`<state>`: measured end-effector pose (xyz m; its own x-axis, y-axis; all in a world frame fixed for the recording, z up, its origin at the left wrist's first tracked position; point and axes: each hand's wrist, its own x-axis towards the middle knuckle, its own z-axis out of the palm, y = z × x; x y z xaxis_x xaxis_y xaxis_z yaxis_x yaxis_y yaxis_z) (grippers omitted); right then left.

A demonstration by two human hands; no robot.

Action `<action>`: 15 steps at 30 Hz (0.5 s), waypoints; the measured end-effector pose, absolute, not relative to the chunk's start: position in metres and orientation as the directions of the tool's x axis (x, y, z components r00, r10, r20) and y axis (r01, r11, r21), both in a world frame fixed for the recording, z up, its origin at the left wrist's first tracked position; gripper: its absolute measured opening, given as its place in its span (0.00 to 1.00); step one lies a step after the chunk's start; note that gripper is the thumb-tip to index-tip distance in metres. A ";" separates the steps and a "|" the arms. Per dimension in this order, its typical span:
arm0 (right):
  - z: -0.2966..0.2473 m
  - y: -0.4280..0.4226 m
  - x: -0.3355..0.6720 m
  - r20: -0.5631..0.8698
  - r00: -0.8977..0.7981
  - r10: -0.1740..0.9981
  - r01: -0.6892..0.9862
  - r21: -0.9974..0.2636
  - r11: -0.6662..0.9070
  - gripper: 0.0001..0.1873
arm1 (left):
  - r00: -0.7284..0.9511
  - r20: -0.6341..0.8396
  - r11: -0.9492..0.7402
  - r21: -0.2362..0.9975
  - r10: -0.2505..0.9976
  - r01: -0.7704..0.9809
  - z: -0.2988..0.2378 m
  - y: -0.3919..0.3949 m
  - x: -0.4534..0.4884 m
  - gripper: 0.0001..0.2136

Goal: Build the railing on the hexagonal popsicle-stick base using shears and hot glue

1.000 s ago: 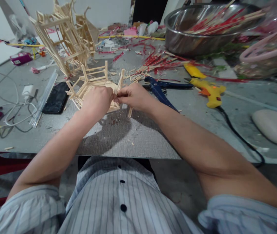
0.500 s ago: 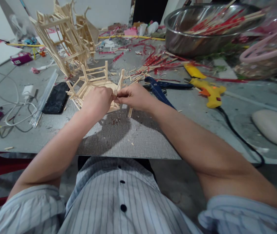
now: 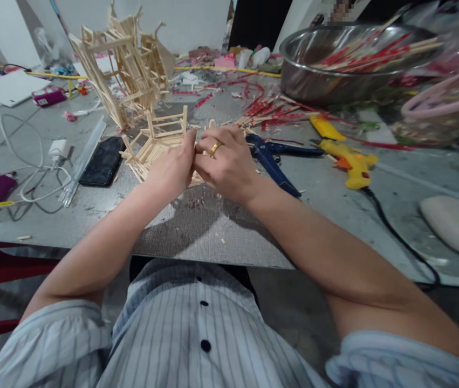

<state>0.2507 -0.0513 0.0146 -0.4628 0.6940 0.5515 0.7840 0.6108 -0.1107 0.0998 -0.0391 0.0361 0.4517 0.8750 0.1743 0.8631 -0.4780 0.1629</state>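
**Inspector:** Fingers [image 3: 207,141] of the right hand [image 3: 229,167]: state?

**Technician:** Curled shut, knuckles up, bearing down on the near edge of the stick frame [image 3: 154,145]. The left hand [image 3: 170,172] is closed on the same edge, with its thumb upright and touching the right forefinger. The frame lies flat on the table [image 3: 221,226], straight ahead of the person. It sits just right of the phone [image 3: 103,160] and in front of the tall stick tower [image 3: 120,70].

**Inspector:** Head view: what differs from a second ago?

**Technician:** The right hand has rolled over. It was pinching sideways at the frame's corner, fingertips toward the left hand. Now its back faces the camera and a ring [image 3: 215,148] shows. The left hand has kept its place, and the frame has not shifted against the phone.

**Inspector:** What does that mean for the work in hand?

**Technician:** As a judgement only, the hold now reads as pressing rather than positioning.

**Inspector:** What can't be read?

**Technician:**
- Both hands cover the contact point, so I cannot tell whether a loose stick sits between the fingers.
- The left fingertips are hidden behind the hand.
- The blue cutters [image 3: 272,161] pass partly behind the right wrist.
- The glue gun [image 3: 350,159] lies well apart to the right, and its cord leaves the table edge.
- The steel bowl [image 3: 326,70] is clear, but the objects to its right are blurred and cut off.
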 end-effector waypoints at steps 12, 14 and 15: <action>0.009 -0.043 0.250 0.551 -0.453 0.701 0.819 -0.052 0.571 0.15 | 0.569 0.363 -0.665 0.246 0.738 0.705 0.014 -0.026 0.090 0.33; 0.007 -0.040 0.251 0.546 -0.442 0.711 0.826 -0.061 0.560 0.15 | 0.620 0.403 -0.726 0.205 0.673 0.656 0.025 -0.033 0.084 0.32; 0.006 -0.039 0.252 0.543 -0.441 0.715 0.828 -0.062 0.558 0.15 | 0.645 0.415 -0.752 0.177 0.642 0.635 0.033 -0.037 0.079 0.31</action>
<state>0.2521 -0.0389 0.0061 -0.4405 0.7147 0.5432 0.8277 0.5577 -0.0625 0.0787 -0.0368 0.0327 0.6445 0.6420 0.4152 0.6351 -0.7519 0.1768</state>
